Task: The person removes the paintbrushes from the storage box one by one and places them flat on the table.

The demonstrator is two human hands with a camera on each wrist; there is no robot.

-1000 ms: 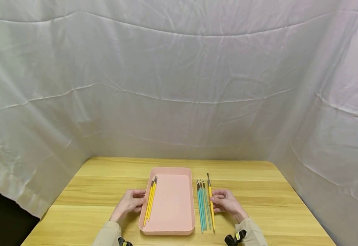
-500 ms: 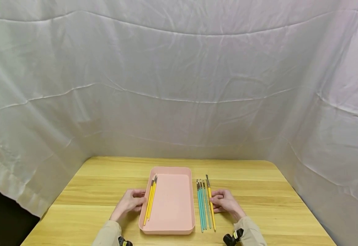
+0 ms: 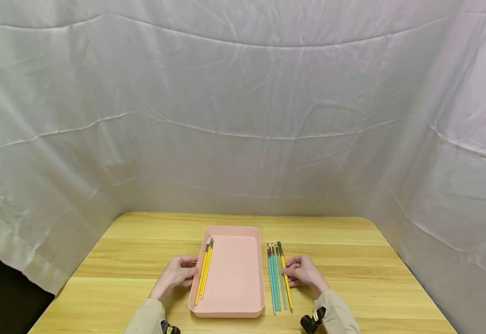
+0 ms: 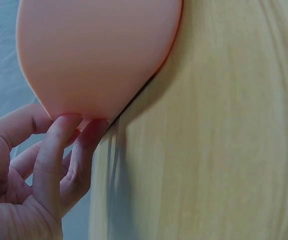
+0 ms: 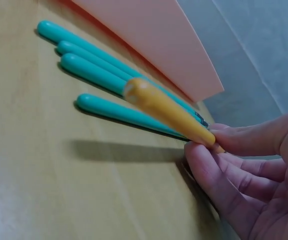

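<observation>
In the head view my left hand (image 3: 177,273) holds the left wall of a pink tray (image 3: 234,283); its fingertips (image 4: 66,120) meet the wall in the left wrist view. Slim yellow paintbrushes (image 3: 204,273) lie inside along that wall, bristles away from me. Right of the tray, my right hand (image 3: 304,272) pinches a thicker yellow paintbrush (image 5: 168,112) between thumb and fingers. Its handle end is raised over the table in the right wrist view. Directly left of it several turquoise paintbrushes (image 3: 273,283) lie side by side on the wood, bristles pointing away.
The wooden table (image 3: 372,287) extends to both sides, with rounded far corners. Pale grey curtains (image 3: 243,116) hang behind and beside it. Both forearms wear beige sleeves (image 3: 339,311) with black wrist devices (image 3: 311,320).
My right hand has shifted slightly left with the yellow paintbrush, bringing its bristle end closer to the turquoise ones. The left hand and tray stay put.
</observation>
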